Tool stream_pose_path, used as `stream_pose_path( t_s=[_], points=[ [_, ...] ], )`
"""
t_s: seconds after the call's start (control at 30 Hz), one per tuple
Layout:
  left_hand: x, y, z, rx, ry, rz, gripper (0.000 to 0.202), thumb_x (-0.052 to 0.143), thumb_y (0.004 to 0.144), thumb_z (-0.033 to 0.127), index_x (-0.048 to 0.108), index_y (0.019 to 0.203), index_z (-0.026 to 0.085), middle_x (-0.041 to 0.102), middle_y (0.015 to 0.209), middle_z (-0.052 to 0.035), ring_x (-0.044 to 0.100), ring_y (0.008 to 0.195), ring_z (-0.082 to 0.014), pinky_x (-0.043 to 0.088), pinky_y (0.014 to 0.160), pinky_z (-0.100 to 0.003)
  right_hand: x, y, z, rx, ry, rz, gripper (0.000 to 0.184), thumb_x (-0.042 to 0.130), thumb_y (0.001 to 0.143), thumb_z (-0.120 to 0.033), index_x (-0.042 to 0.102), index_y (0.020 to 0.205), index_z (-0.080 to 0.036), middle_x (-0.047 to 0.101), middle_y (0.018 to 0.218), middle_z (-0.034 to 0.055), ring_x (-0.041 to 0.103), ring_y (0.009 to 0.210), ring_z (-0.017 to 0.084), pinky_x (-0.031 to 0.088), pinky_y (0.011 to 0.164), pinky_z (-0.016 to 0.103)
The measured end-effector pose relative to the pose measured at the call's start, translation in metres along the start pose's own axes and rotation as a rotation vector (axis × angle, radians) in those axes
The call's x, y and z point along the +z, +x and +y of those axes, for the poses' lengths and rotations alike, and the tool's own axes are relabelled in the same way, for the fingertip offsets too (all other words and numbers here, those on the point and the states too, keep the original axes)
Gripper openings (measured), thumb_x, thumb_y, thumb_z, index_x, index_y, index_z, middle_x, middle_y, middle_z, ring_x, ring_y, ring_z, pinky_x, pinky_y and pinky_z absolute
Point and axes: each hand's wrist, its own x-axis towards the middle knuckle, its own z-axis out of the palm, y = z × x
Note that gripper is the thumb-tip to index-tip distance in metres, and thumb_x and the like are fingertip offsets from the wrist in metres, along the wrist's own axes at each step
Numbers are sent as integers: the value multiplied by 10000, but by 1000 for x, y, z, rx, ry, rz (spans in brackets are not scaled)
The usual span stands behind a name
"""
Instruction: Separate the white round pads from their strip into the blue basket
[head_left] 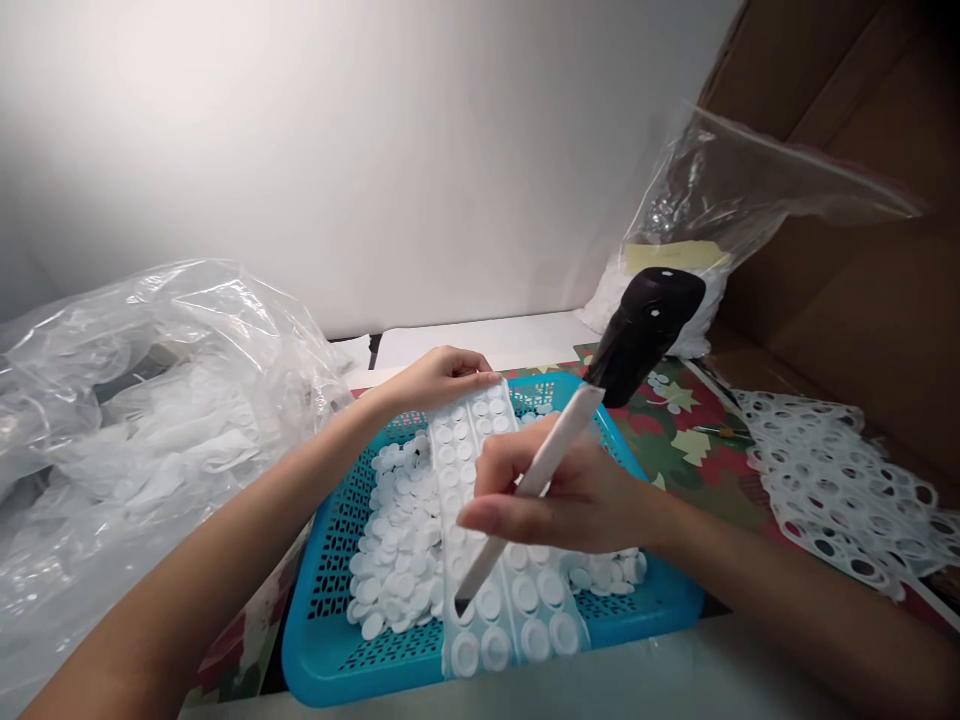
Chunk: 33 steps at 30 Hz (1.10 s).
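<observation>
A blue plastic basket point(315, 640) holds many loose small white discs point(401, 535). Across it lies a translucent strip sheet point(450, 470) with rows of round white discs. My left hand point(446, 378) grips the far end of this sheet, thumb along its edge. In my right hand point(555, 490), closed over the middle of the sheet, is a white pen-like tool point(562, 440) held slantwise. Its dark tip rests at or just above a disc near the sheet's near left side. A thick black piece point(637, 330) shows at the tool's upper end; how they join I cannot tell.
Clear plastic bags point(225, 400) with white material lie at the left. A zip bag point(675, 220) of white pieces stands at the back right beside a cardboard box point(847, 220). White perforated sheets point(847, 490) lie at the right on the patterned table cover point(675, 430).
</observation>
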Motion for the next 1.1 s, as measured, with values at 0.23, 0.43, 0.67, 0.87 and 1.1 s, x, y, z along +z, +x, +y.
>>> stream_pose_path(
  t_s=[0.23, 0.43, 0.67, 0.87, 1.1],
  points=[
    [0, -1, 2, -8, -13, 16, 340, 469, 888, 455, 610, 799, 159, 456, 610, 25, 360, 526, -79, 264, 446, -199, 1, 0, 0, -72, -5, 32, 260, 656, 815, -167, 512, 604, -122, 477, 513, -69, 406, 454, 6, 316, 418, 112],
    [1, 1, -2, 11, -16, 40, 319, 494, 871, 430, 621, 792, 148, 425, 586, 23, 344, 519, -86, 246, 456, -216, 10, -7, -10, -28, -135, -58, 365, 638, 843, -292, 463, 553, -154, 463, 486, -74, 392, 437, 17, 299, 402, 140],
    [2, 0, -7, 40, -58, 23, 301, 503, 863, 404, 628, 795, 139, 414, 595, 18, 333, 518, -83, 232, 466, -222, 11, -6, -17, -2, -172, -41, 425, 600, 865, -306, 401, 516, -168, 388, 417, -78, 338, 369, 30, 271, 360, 167],
    [1, -1, -6, 64, -56, 16, 332, 473, 870, 434, 629, 814, 146, 478, 642, 4, 400, 567, -96, 269, 499, -222, -22, -1, -5, 52, -244, 400, 206, 517, 927, -276, 565, 743, -196, 491, 536, -46, 462, 446, 74, 358, 412, 209],
    [0, -1, -8, 55, -81, 1, 312, 485, 866, 417, 617, 789, 144, 408, 601, 18, 339, 527, -85, 241, 467, -222, -58, -4, -21, -78, -1226, 8, 171, 513, 917, -259, 618, 796, -199, 587, 715, 19, 521, 619, 140, 326, 538, 276]
  ],
)
